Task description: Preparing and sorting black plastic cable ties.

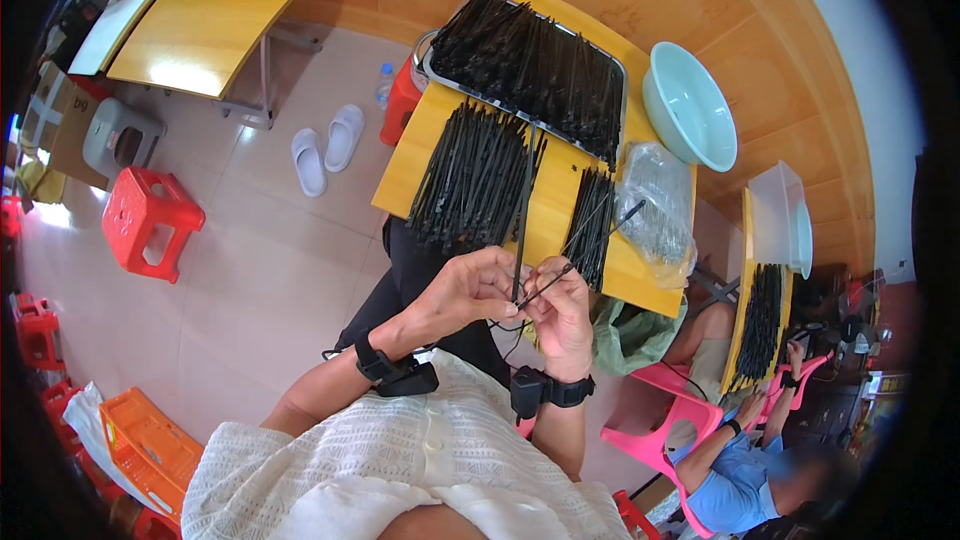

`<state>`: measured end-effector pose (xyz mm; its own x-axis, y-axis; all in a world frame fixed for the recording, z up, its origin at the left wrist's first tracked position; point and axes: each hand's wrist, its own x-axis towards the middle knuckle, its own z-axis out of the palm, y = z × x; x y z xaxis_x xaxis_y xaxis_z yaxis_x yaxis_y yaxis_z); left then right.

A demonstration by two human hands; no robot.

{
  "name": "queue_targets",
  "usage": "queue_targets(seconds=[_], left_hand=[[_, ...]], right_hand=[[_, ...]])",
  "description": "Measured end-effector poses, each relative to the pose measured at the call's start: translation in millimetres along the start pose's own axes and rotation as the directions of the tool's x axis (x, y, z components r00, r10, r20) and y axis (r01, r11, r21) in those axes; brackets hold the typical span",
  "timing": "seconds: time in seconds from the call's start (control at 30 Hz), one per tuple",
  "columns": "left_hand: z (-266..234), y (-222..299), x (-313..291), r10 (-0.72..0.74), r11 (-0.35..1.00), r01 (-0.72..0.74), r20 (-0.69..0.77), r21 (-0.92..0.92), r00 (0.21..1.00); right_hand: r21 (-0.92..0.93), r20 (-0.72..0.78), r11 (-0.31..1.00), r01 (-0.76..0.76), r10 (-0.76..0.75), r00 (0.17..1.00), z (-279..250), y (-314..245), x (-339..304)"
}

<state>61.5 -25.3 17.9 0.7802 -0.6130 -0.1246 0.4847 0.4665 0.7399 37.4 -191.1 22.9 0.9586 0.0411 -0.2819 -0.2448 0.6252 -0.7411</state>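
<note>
Both my hands meet in front of my body at the near edge of a yellow table, fingers pinched together. My left hand is closed on a long flat black strip that stands up toward the table. My right hand pinches a thin black rod slanting up to the right; its lower end lies by the strip's lower end. Whether the two are joined I cannot tell. Just beyond my hands are a large bundle of black strips and a smaller bundle.
A metal tray heaped with black strips is at the table's far side. To its right are a pale blue basin and a clear plastic bag. A person in blue sits far right. A red stool stands left.
</note>
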Motion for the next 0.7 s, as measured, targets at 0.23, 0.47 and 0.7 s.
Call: queue_targets(seconds=[0.23, 0.47, 0.7], left_hand=[[-0.8, -1.9, -1.3, 0.035, 0.999, -0.035, 0.029, -0.021, 0.999], [0.8, 2.5, -2.6, 0.027, 1.0, -0.027, 0.039, 0.006, 0.999], [-2.1, -1.7, -3.8, 0.05, 0.998, -0.051, 0.045, 0.023, 0.998]], right_hand=[[0.014, -0.022, 0.999, -0.034, 0.034, 0.999, -3.8, -1.2, -0.1], [0.029, -0.035, 0.998, -0.059, 0.06, 0.998, -1.7, -0.6, -1.9], [0.032, -0.063, 0.997, -0.07, 0.072, 0.995, 0.7, 1.0, -2.1]])
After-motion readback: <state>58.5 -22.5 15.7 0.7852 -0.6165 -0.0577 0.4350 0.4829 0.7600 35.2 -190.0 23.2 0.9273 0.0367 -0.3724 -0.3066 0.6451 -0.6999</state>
